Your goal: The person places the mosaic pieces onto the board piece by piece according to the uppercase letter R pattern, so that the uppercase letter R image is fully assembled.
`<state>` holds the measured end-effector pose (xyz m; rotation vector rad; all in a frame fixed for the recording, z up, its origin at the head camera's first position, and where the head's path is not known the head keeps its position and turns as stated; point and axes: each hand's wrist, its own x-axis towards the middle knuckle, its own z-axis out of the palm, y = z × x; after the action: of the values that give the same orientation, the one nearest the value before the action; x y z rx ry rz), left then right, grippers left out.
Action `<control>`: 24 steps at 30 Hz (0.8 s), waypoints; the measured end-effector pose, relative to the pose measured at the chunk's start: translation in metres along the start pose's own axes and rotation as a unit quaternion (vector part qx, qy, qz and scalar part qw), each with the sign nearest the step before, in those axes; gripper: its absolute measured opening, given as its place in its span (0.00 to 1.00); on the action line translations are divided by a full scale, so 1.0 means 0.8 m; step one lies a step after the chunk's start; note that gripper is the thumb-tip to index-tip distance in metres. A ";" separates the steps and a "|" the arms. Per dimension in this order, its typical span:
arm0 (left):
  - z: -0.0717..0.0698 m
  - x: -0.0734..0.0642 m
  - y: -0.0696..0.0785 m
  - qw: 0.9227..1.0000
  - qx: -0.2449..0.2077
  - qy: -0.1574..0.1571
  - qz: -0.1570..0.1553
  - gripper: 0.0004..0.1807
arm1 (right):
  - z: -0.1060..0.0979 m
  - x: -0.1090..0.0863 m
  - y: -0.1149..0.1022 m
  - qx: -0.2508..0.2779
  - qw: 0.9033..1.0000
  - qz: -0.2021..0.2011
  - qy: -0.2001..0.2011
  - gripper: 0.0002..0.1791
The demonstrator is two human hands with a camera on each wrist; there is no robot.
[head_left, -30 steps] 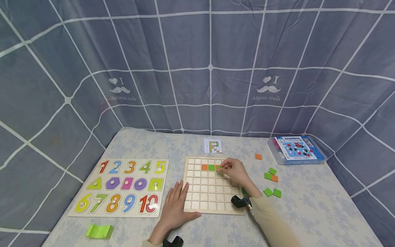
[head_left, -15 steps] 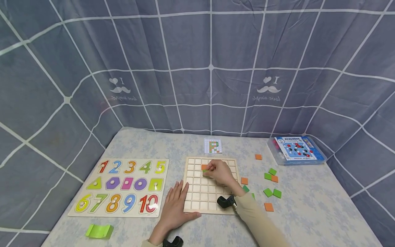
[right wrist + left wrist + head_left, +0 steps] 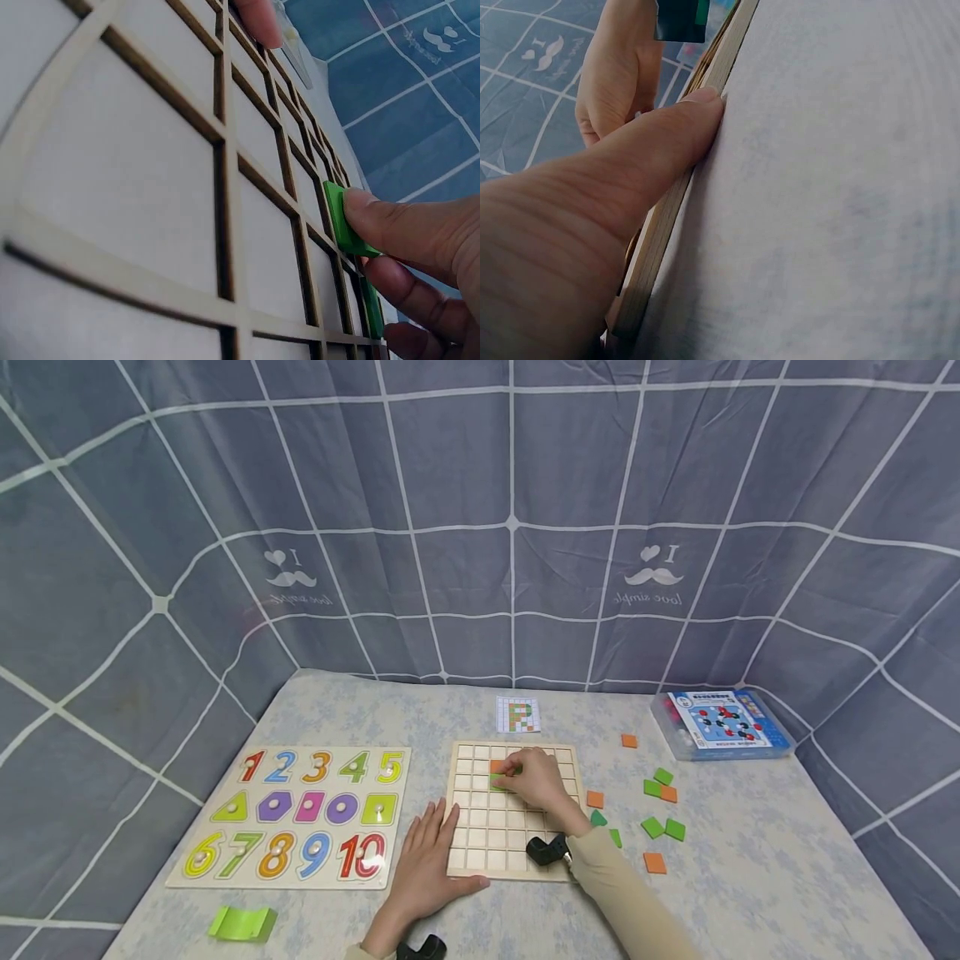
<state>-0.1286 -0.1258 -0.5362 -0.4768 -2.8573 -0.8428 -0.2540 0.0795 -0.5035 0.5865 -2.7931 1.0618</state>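
My right hand (image 3: 536,778) pinches a green square tile (image 3: 343,221) over the wooden grid board (image 3: 480,837). In the head view that tile is right below an orange tile (image 3: 496,766), and the fingers cover the cells to its right. Against the grid in the right wrist view, the green tile tilts under my thumb; another green tile (image 3: 373,307) lies in a cell beyond. My left hand (image 3: 423,864) rests at the board's left edge with its fingers straight. Its thumb (image 3: 660,139) lies along the front edge of the board.
Loose orange (image 3: 655,863) and green (image 3: 674,831) tiles lie right of the board. Behind it is a card with a coloured grid pattern (image 3: 518,715). A number-and-shape puzzle (image 3: 401,817) and a green block (image 3: 242,924) lie left; a plastic box (image 3: 722,725) stands back right.
My right hand has moved left across the board with the green tile, from the upper right cells to below the orange tile, then stayed nearly still. My left hand has not moved.
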 end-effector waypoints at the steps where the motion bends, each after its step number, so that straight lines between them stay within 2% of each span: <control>1: 0.000 0.000 0.000 1.000 0.000 0.000 0.000 0.60 | 0.000 -0.001 0.000 -0.002 1.000 0.002 -0.002 0.04; 13: 0.000 0.000 0.001 1.000 0.003 0.003 0.002 0.60 | -0.001 -0.001 -0.001 -0.047 0.999 0.003 -0.003 0.08; 20: -0.002 -0.001 0.002 1.000 -0.001 0.000 0.000 0.59 | -0.004 -0.007 0.004 -0.013 1.000 -0.013 -0.004 0.07; 24: -0.002 0.000 0.003 1.000 -0.003 -0.007 -0.006 0.60 | -0.014 -0.014 0.007 0.003 1.000 -0.016 -0.002 0.06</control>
<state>-0.1276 -0.1251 -0.5336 -0.4696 -2.8738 -0.8535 -0.2461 0.0943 -0.5012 0.6315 -2.7748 1.0640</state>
